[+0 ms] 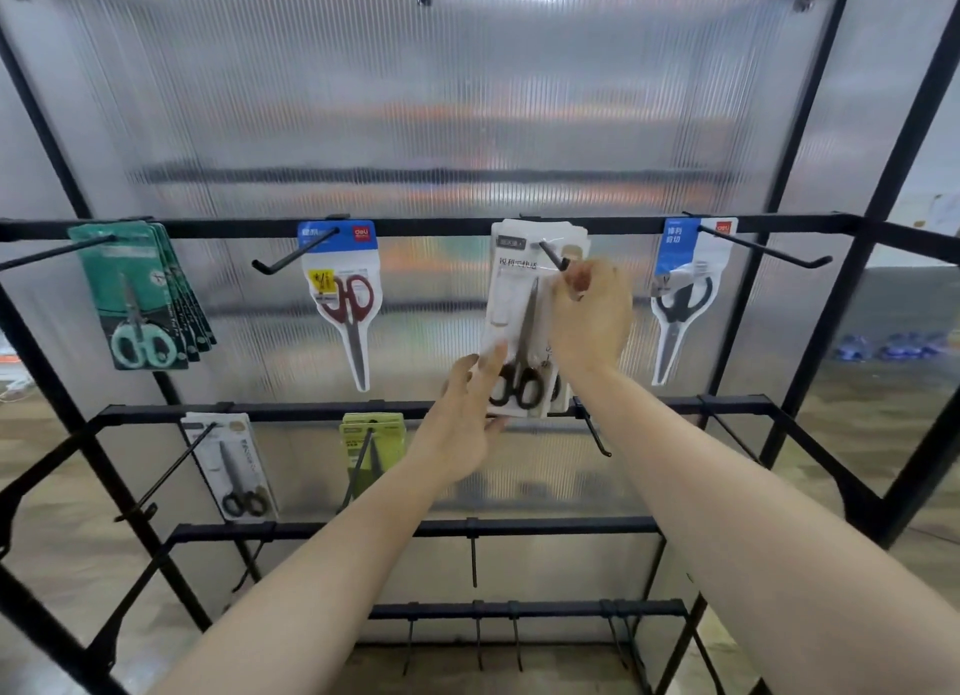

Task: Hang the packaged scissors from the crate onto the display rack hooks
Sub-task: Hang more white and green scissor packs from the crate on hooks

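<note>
- Glowing bright and diffuse through the ribbed translucent panel (415,97) behind the display rack (363,225), backlighting the hanging packs.
- Smearing faint orange and dark bands across that panel.
- Glinting softly off the clear plastic of the white scissors pack (511,289) on the top rail.
- Blurring slightly throughout, most at the right hand (589,315) and left hand (467,419), smudging the print on the packs.
- Bowing the rack's straight bars toward its left and right edges, stretching the forearms at the bottom corners.
- Dimming toward the rack's lower edge.
</note>
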`<action>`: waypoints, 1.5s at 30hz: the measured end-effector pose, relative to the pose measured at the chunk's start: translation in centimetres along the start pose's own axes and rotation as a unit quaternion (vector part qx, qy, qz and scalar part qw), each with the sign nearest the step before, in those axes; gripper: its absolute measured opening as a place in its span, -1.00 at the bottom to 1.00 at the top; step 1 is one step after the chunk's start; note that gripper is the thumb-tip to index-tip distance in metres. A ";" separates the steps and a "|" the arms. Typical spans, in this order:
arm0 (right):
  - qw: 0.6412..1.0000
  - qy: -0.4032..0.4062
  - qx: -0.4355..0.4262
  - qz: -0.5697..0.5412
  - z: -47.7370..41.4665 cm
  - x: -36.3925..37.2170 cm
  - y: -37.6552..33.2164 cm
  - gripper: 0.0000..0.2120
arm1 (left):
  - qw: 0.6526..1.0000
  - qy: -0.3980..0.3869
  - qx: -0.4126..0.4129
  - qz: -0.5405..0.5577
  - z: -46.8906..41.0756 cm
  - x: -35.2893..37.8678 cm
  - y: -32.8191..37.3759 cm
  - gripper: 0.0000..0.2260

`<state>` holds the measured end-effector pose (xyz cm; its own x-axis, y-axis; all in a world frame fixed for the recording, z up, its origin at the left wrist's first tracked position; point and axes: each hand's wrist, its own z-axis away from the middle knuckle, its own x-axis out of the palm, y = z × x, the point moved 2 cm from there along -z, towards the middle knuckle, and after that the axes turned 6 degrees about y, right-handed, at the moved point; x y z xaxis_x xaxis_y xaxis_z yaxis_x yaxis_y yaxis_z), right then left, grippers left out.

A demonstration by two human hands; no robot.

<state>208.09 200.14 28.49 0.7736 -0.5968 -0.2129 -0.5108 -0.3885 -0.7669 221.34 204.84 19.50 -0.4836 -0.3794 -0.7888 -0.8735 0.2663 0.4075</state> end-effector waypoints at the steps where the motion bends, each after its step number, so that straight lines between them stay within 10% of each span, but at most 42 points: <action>1: 1.000 -0.015 -0.013 0.000 0.3 0.3 0.4 -0.84 | 1.000 -0.010 -0.001 -0.014 -0.1 0.4 -0.3 -0.19; 9: 0.976 -0.082 -0.140 0.145 5.4 1.2 3.3 -0.36 | 0.997 -0.070 -0.008 0.002 1.1 3.6 -1.3 -0.10; 29: 0.882 -0.409 0.043 0.231 39.5 5.3 20.7 -0.57 | 0.900 -0.378 -0.216 0.010 32.9 16.0 -23.6 -0.33; 45: 0.762 -0.564 0.051 0.314 67.9 19.2 56.2 -0.61 | 0.849 -0.484 -0.166 -0.131 49.9 47.4 -47.4 -0.50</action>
<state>219.72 214.47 -59.78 0.2489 0.3624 -0.8982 -0.9258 -0.1834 -0.3305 242.58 218.51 -60.13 -0.1384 0.5612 -0.8160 -0.9893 -0.0399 0.1404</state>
